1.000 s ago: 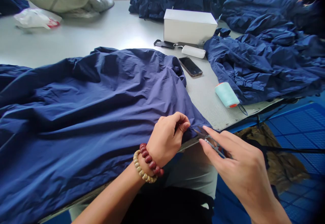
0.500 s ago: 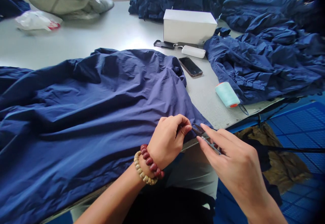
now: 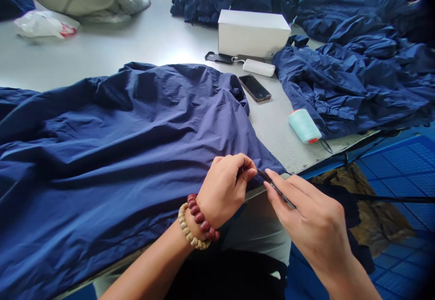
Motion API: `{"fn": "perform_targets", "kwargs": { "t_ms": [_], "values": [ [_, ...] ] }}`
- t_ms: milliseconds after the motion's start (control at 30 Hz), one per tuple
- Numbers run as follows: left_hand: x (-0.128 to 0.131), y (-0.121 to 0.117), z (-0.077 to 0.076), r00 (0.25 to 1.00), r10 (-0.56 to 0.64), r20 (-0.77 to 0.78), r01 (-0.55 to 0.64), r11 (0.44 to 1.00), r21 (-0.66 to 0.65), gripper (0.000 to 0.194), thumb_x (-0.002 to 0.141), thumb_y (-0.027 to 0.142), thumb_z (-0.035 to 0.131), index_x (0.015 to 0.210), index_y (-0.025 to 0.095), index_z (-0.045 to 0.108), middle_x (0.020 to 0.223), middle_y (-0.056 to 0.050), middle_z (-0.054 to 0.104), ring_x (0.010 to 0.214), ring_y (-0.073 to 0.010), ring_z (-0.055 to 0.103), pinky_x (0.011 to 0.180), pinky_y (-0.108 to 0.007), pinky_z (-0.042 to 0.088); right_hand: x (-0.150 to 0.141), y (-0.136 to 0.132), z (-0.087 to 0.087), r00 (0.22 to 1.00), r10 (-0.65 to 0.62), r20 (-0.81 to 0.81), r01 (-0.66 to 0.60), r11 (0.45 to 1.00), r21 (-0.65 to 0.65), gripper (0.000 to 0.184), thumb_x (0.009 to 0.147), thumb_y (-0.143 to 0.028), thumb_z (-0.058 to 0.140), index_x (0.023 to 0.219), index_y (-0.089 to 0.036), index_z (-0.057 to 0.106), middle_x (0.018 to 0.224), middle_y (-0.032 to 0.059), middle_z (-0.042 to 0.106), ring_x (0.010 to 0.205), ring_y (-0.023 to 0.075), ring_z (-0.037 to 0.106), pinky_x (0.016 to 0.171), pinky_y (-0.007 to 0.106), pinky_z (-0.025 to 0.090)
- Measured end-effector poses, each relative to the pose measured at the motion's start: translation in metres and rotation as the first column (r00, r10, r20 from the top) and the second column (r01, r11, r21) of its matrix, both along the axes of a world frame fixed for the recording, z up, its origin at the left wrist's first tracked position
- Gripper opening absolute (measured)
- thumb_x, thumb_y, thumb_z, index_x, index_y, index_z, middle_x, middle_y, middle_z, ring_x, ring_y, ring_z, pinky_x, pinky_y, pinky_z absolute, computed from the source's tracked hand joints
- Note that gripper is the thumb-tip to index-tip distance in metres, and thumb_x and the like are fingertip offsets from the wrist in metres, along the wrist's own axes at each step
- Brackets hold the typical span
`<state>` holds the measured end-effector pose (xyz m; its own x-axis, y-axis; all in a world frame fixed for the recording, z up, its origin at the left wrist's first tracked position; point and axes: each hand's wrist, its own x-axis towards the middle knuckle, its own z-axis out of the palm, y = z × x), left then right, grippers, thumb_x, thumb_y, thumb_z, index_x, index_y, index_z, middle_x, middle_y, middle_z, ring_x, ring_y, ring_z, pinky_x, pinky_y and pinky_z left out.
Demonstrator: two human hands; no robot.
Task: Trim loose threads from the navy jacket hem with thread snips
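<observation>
Head view: looks down across a counter (image 3: 112, 41) at two bare hands working at the edge of a large garment.

Hands: the left hand (image 3: 222, 191) is closed in a pinch on the cloth's edge, and the right hand (image 3: 306, 214) grips small thread snips (image 3: 276, 187) between thumb and fingers. The hands are just apart, not touching, with the snips' tips almost at the left hand's pinch.

Garment: a navy nylon garment (image 3: 118, 155) lies spread and rumpled over the near part of the counter, its corner reaching the front edge where the hands meet. Whether a thread is caught at the tips is too small to tell.

Change: the snips' blades, spread wide a second ago, now lie nearly closed, and the right hand has drawn closer to the cloth.

Wrist: a red bead bracelet (image 3: 200, 216) and a pale bead bracelet (image 3: 186, 227) sit on the left wrist.

Rest: a pale aqua thread cone (image 3: 304, 126) and a smartphone (image 3: 254, 88) lie on the counter near the garment. Behind them stand a white cardboard box (image 3: 251, 35) and a white power bank (image 3: 258, 68), with a heap of navy garments (image 3: 350, 87) to the right.
</observation>
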<state>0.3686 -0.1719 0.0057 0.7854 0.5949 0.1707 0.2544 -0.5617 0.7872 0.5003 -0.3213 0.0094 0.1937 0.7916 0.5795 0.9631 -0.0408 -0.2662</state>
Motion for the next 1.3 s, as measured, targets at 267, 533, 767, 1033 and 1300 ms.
{"fn": "perform_targets", "kwargs": {
  "t_ms": [267, 533, 767, 1033, 1300],
  "values": [
    [-0.003, 0.004, 0.006, 0.992, 0.045, 0.118, -0.015, 0.971, -0.24, 0.015, 0.108, 0.028, 0.059, 0.095, 0.021, 0.065, 0.081, 0.004, 0.068, 0.073, -0.0133, 0.058, 0.072, -0.027, 0.043, 0.003, -0.005, 0.0, 0.948, -0.116, -0.296, 0.137, 0.989, 0.054, 0.026, 0.104, -0.029, 0.071, 0.127, -0.019, 0.078, 0.111, 0.008, 0.083, 0.094, 0.0217, 0.08, 0.087, 0.031, 0.063],
    [-0.019, -0.001, 0.014, 0.985, 0.09, 0.149, -0.048, 0.962, -0.269, 0.015, 0.108, 0.026, 0.06, 0.095, 0.02, 0.065, 0.085, 0.003, 0.067, 0.078, -0.0115, 0.058, 0.075, -0.024, 0.044, 0.006, -0.012, -0.024, 0.907, -0.036, -0.419, -0.004, 0.995, -0.095, 0.024, 0.11, -0.032, 0.063, 0.125, -0.023, 0.08, 0.118, 0.0013, 0.084, 0.106, 0.0171, 0.081, 0.094, 0.024, 0.062],
    [-0.038, -0.006, 0.005, 0.979, 0.137, 0.153, -0.081, 0.942, -0.326, 0.019, 0.11, 0.031, 0.059, 0.097, 0.02, 0.065, 0.091, 0.0, 0.069, 0.084, -0.0131, 0.061, 0.08, -0.025, 0.046, 0.003, -0.017, -0.033, 0.913, -0.054, -0.403, 0.021, 0.996, -0.086, 0.025, 0.108, -0.03, 0.065, 0.128, -0.023, 0.079, 0.12, 0.0019, 0.084, 0.107, 0.0183, 0.081, 0.094, 0.026, 0.063],
    [-0.042, -0.006, -0.003, 0.949, 0.184, 0.257, -0.048, 0.887, -0.458, 0.023, 0.11, 0.039, 0.061, 0.099, 0.02, 0.064, 0.092, -0.003, 0.069, 0.086, -0.0163, 0.065, 0.084, -0.029, 0.05, -0.021, -0.017, -0.008, 0.951, 0.002, -0.308, 0.012, 0.999, 0.044, 0.03, 0.1, -0.021, 0.076, 0.129, -0.017, 0.078, 0.106, 0.0055, 0.082, 0.086, 0.0163, 0.078, 0.084, 0.026, 0.061],
    [-0.046, -0.008, -0.003, 0.944, 0.202, 0.262, -0.078, 0.905, -0.418, 0.022, 0.109, 0.039, 0.061, 0.098, 0.02, 0.065, 0.091, -0.002, 0.064, 0.084, -0.0157, 0.059, 0.08, -0.029, 0.048, -0.036, -0.009, -0.008, 0.966, 0.065, -0.249, -0.059, 0.998, 0.03, 0.033, 0.1, -0.013, 0.075, 0.133, -0.011, 0.076, 0.078, 0.0003, 0.067, 0.068, 0.0129, 0.065, 0.068, 0.027, 0.054]
  ]
}}
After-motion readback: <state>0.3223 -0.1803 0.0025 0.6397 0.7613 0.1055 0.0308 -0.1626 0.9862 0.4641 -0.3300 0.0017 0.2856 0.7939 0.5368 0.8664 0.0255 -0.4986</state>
